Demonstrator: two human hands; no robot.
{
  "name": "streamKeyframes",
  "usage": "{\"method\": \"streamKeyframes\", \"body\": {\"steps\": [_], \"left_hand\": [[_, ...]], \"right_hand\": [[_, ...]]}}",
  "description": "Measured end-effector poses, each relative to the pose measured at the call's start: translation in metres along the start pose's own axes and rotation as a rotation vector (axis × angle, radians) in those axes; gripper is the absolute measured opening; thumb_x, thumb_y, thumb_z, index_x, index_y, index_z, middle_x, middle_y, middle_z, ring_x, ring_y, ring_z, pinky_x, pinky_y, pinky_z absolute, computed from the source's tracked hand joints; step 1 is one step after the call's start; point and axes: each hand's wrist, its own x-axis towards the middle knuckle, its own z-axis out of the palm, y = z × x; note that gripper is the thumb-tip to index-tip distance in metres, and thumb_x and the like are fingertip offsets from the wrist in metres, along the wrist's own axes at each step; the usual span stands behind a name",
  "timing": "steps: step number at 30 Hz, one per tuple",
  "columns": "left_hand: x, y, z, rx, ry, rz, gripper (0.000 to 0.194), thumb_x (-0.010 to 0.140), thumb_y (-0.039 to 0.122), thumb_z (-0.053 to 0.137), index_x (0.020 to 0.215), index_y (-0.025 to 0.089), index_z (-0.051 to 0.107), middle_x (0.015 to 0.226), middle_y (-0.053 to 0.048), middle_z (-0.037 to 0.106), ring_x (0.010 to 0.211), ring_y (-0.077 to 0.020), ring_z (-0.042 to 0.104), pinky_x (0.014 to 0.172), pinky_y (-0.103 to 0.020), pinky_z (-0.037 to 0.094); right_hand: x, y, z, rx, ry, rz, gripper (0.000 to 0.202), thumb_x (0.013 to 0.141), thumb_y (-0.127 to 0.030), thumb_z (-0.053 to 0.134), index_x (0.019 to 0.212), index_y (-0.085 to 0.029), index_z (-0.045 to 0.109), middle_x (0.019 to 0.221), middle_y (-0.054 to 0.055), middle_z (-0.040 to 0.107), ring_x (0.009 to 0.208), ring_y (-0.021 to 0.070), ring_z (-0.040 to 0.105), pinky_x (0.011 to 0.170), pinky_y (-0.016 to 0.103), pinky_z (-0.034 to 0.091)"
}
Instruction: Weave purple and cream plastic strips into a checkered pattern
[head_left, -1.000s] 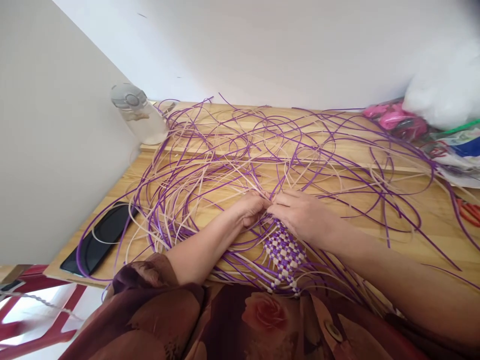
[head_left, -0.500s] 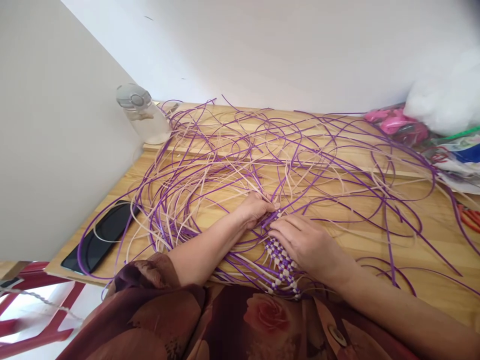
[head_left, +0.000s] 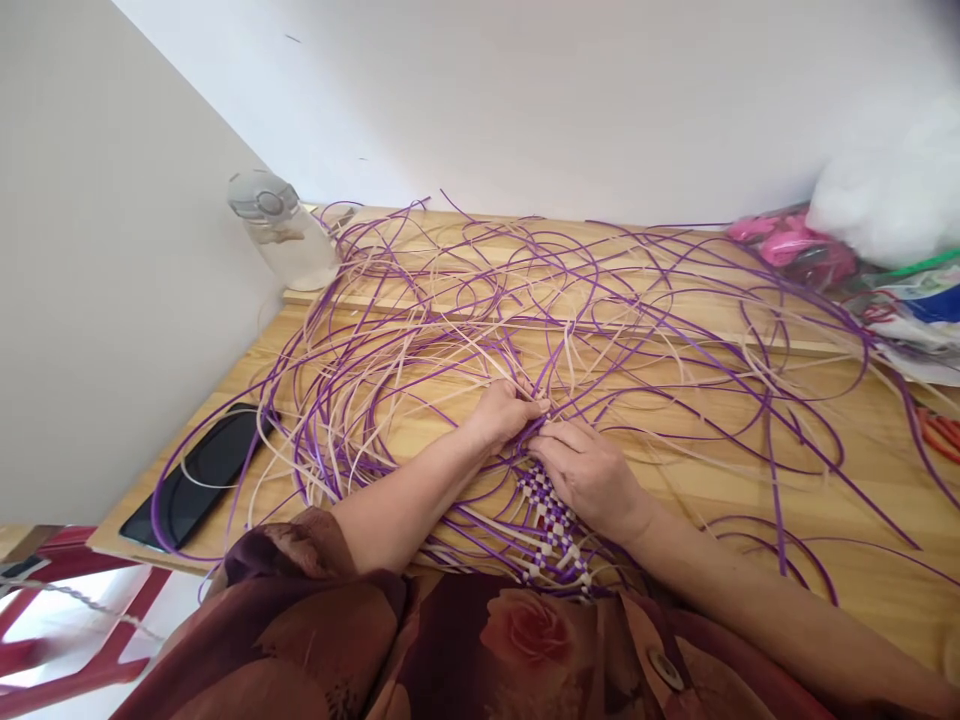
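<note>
A woven band (head_left: 553, 530) of purple and cream strips in a checkered pattern lies just in front of my body. At its far end my left hand (head_left: 504, 412) pinches strips between thumb and fingers. My right hand (head_left: 589, 472) is closed on the band's right upper edge, its fingertips close to the left thumb. Long loose purple and cream strips (head_left: 450, 330) fan out from the weave across the table. Exactly which strips sit between the fingertips is hidden.
A clear bottle with a grey lid (head_left: 283, 232) stands at the back left. A black phone (head_left: 199, 478) lies on the wooden table (head_left: 720, 490) at left, under some strips. Pink items (head_left: 780, 240), a white plastic bag (head_left: 892, 190) and orange-handled tool (head_left: 937, 435) are at right.
My right hand has shifted slightly left and nearer the left hand. The woven band has moved a little left with it. My left hand stays pinched at nearly the same spot.
</note>
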Motion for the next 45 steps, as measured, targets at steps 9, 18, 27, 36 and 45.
{"method": "streamKeyframes", "body": {"steps": [9,18,27,36,45], "left_hand": [[-0.003,0.004,-0.009,0.066,-0.139,0.04,0.033,0.062,0.039,0.079,0.069,0.013,0.059,0.06,0.003,0.056,0.053,-0.0073,0.046,0.053,-0.021,0.035],[-0.011,0.01,-0.007,0.429,-0.17,0.044,0.029,0.067,0.038,0.071,0.056,0.013,0.062,0.052,0.002,0.052,0.048,-0.0077,0.039,0.047,-0.022,0.028],[-0.008,0.005,-0.005,0.408,-0.128,0.084,0.026,0.066,0.036,0.072,0.058,0.014,0.06,0.055,0.001,0.054,0.052,-0.0086,0.044,0.049,-0.021,0.031],[-0.014,0.011,-0.002,0.063,-0.273,-0.105,0.045,0.068,0.055,0.074,0.067,0.015,0.056,0.047,0.006,0.044,0.038,-0.0037,0.03,0.041,-0.02,0.019],[-0.009,0.008,-0.007,0.1,-0.331,-0.063,0.042,0.065,0.051,0.077,0.072,0.013,0.061,0.053,0.004,0.049,0.041,-0.004,0.036,0.042,-0.019,0.025]], "right_hand": [[-0.006,-0.007,0.009,0.271,0.115,0.062,0.015,0.091,-0.014,0.055,0.094,-0.021,0.068,0.095,0.006,0.069,0.095,0.0225,0.057,0.088,0.041,0.049],[-0.005,-0.013,0.004,0.474,0.203,0.255,0.012,0.09,-0.015,0.056,0.086,-0.022,0.064,0.083,0.004,0.066,0.084,0.0192,0.059,0.081,0.037,0.048],[-0.006,-0.015,0.005,0.604,0.157,0.38,0.011,0.089,-0.022,0.057,0.08,-0.018,0.062,0.077,0.003,0.064,0.074,0.0159,0.057,0.073,0.03,0.045],[0.01,0.032,-0.034,1.187,0.128,1.079,0.027,0.086,-0.042,0.066,0.084,-0.017,0.057,0.077,0.004,0.066,0.06,0.0134,0.067,0.049,0.02,0.052],[0.034,0.062,-0.038,0.74,-0.042,1.048,0.03,0.089,-0.034,0.063,0.067,-0.015,0.056,0.054,0.0,0.059,0.037,0.0089,0.054,0.032,0.017,0.036]]}}
